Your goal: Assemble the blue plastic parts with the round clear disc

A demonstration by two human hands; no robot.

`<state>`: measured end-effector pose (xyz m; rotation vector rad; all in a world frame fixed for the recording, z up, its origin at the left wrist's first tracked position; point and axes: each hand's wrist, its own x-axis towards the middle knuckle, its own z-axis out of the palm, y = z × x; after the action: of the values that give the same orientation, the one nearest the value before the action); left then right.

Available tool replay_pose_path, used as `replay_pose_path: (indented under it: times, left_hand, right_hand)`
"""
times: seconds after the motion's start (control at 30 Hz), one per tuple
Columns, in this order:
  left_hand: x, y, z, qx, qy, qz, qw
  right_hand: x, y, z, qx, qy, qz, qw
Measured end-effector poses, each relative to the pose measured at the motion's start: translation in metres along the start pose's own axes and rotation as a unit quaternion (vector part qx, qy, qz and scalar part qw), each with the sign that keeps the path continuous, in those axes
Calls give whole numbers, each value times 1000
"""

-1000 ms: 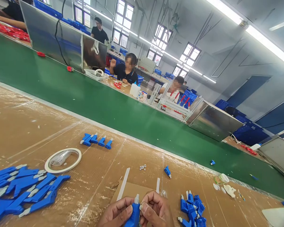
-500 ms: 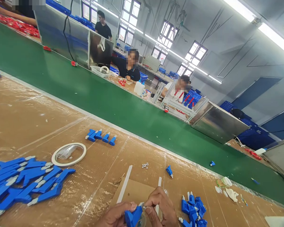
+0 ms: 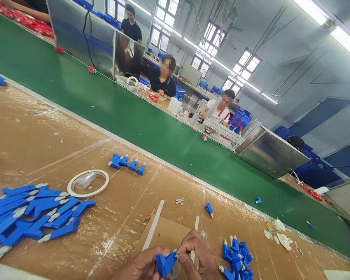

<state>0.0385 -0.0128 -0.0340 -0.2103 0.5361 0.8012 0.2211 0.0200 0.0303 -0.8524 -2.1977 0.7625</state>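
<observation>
Both hands' grip closed on blue connector [image 3: 164,263] | left hand [image 3: 140,266] | right hand [image 3: 198,254]

1. One camera only, worn on my head; no second view shares the scene.
2. It looks forward and down, tilted, across my desk [image 3: 46,132] toward its far edge and the green conveyor belt [image 3: 163,132].
3. My hands sit close at the bottom edge, partly cut off.
</observation>
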Motion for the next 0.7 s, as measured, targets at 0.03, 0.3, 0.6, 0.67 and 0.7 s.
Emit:
replay_pose_path:
  times: [0.03,0.3,0.6,0.67,0.7]
  left_hand:
    - [2,-1,0,-1,0,-2,1000]
    - [10,-3,5,29,21,-36,999]
    - [-13,1,24,72,111,-6,991]
    - [-17,0,25,95,75,22,992]
    - [-20,0,25,113,38,44,992]
  right_hand:
    - [2,-2,-1,-10,-3,-12,1000]
    - [18,-13,-10,-141,-37,-162,976]
    - [14,-9,-10,-155,-55,-186,969]
    - [12,-7,-9,-98,-50,-174,979]
    - [10,-6,-8,-57,-38,-154,986]
